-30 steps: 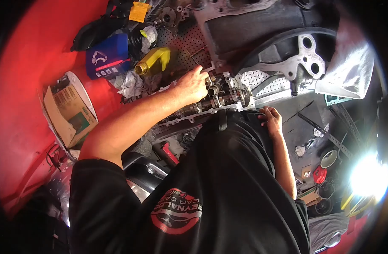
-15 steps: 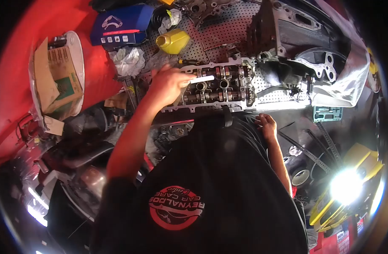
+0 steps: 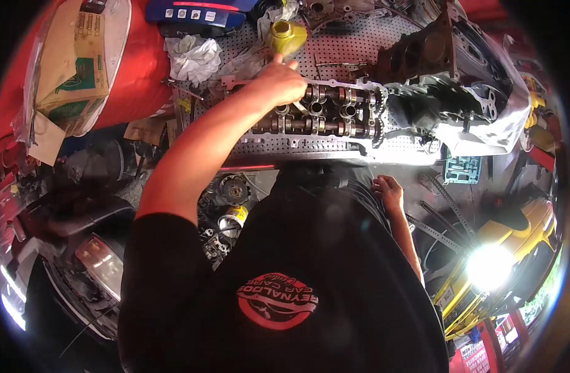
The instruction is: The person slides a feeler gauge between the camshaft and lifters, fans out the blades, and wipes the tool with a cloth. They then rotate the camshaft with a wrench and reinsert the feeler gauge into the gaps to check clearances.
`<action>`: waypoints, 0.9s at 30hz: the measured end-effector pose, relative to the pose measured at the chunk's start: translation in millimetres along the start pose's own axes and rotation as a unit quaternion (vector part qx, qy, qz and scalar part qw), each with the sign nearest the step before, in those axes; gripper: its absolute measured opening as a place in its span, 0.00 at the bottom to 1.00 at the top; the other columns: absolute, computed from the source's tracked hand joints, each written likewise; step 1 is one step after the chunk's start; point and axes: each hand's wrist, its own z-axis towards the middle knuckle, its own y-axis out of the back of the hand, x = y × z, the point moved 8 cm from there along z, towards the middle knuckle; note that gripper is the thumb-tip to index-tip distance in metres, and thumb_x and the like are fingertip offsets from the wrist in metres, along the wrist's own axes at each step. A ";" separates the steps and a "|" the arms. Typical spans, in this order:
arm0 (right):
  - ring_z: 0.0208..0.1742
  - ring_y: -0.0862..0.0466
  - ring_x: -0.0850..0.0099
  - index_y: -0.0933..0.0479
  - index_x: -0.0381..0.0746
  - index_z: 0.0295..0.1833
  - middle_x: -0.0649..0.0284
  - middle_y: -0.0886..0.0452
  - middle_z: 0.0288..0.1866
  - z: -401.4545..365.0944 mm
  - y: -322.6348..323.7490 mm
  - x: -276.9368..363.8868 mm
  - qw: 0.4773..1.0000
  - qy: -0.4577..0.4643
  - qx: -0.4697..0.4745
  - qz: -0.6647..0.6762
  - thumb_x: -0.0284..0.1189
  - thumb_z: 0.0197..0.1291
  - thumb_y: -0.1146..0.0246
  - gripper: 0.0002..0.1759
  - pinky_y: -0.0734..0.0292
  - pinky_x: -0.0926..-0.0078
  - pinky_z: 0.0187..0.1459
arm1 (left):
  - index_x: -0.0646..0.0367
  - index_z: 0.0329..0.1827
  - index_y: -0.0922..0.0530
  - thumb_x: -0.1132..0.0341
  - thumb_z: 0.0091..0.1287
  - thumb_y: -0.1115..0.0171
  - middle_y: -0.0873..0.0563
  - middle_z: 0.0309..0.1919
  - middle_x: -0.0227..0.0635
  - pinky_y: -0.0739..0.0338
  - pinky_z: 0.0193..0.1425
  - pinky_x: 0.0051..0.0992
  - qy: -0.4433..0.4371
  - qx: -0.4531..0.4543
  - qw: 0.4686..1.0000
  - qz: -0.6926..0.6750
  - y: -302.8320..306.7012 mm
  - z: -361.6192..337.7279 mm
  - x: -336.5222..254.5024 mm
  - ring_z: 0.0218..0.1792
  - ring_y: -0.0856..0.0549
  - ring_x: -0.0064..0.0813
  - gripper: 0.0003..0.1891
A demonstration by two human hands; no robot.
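My left hand (image 3: 283, 84) is over the upper left part of an engine cylinder head (image 3: 328, 138). It pinches a thin white stick (image 3: 301, 107), whose lower end points down among the camshafts and round tubes; two other fingers stick out toward a yellow bottle (image 3: 287, 38) that stands uncapped behind. My palm hides part of the cylinder head. My right hand (image 3: 389, 190) hangs beside my right thigh, fingers loosely bent and apart, holding nothing.
Crumpled white paper (image 3: 194, 59) and a blue box (image 3: 198, 13) lie at the back left. An engine block (image 3: 421, 51) stands back right on the perforated metal surface (image 3: 342, 50). A cardboard box (image 3: 73, 74) is far left. A bright lamp (image 3: 490, 266) shines lower right.
The view has shifted, with the bench contents lower left to right differently framed. My left hand has tilted the white stick from nearly level to pointing down into the cylinder head. My right hand stays low.
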 end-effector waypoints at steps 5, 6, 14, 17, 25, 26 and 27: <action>0.40 0.13 0.69 0.22 0.31 0.53 0.55 0.14 0.44 -29.7 7.9 -28.3 0.986 -0.081 -0.069 0.127 0.32 0.68 0.37 0.16 0.18 0.75 0.42 | 0.45 0.32 0.12 0.64 0.60 0.39 0.12 0.50 0.32 0.53 0.76 0.65 -0.057 0.004 0.998 0.011 -27.8 29.5 -7.4 0.72 0.31 0.44 0.07; 0.38 0.13 0.69 0.20 0.32 0.51 0.57 0.14 0.41 -37.7 9.0 -38.3 0.983 -0.085 -0.090 0.136 0.30 0.65 0.35 0.14 0.18 0.74 0.41 | 0.46 0.31 0.12 0.65 0.60 0.39 0.12 0.50 0.32 0.52 0.75 0.65 -0.059 0.020 0.998 0.009 -30.3 27.8 -9.7 0.72 0.31 0.44 0.07; 0.34 0.16 0.74 0.21 0.33 0.50 0.59 0.15 0.38 -47.7 4.0 -38.4 0.970 -0.083 -0.134 0.183 0.30 0.67 0.37 0.12 0.20 0.78 0.36 | 0.49 0.31 0.12 0.66 0.59 0.36 0.12 0.50 0.32 0.49 0.77 0.55 -0.057 0.026 0.995 0.083 -50.7 36.3 -30.2 0.68 0.28 0.32 0.05; 0.34 0.16 0.75 0.21 0.33 0.49 0.59 0.15 0.37 -49.5 1.3 -22.6 0.967 -0.078 -0.133 0.203 0.30 0.67 0.37 0.11 0.20 0.78 0.36 | 0.49 0.29 0.13 0.65 0.58 0.34 0.12 0.51 0.33 0.50 0.78 0.56 -0.090 0.060 0.991 0.080 -48.7 36.3 -27.3 0.67 0.28 0.33 0.04; 0.43 0.14 0.72 0.23 0.33 0.56 0.56 0.15 0.50 -52.1 -1.0 25.5 0.994 -0.055 -0.044 0.087 0.35 0.71 0.39 0.17 0.20 0.77 0.43 | 0.51 0.46 0.12 0.69 0.63 0.34 0.12 0.49 0.37 0.31 0.68 0.41 0.029 -0.091 0.988 -0.118 54.8 -30.9 13.5 0.58 0.20 0.34 0.10; 0.44 0.14 0.71 0.23 0.33 0.57 0.56 0.15 0.51 -57.8 -4.2 44.9 0.994 -0.055 -0.039 0.090 0.36 0.71 0.40 0.18 0.20 0.76 0.44 | 0.50 0.49 0.12 0.69 0.64 0.34 0.12 0.49 0.37 0.28 0.66 0.37 0.040 -0.109 0.968 -0.221 49.8 -36.8 21.7 0.55 0.18 0.33 0.12; 0.41 0.14 0.73 0.21 0.33 0.53 0.60 0.15 0.40 -60.2 -7.7 72.7 0.995 -0.002 -0.043 0.086 0.38 0.68 0.39 0.19 0.20 0.75 0.42 | 0.50 0.52 0.13 0.70 0.65 0.34 0.11 0.48 0.37 0.26 0.64 0.34 0.049 -0.124 0.937 -0.322 42.9 -40.3 26.6 0.52 0.17 0.32 0.13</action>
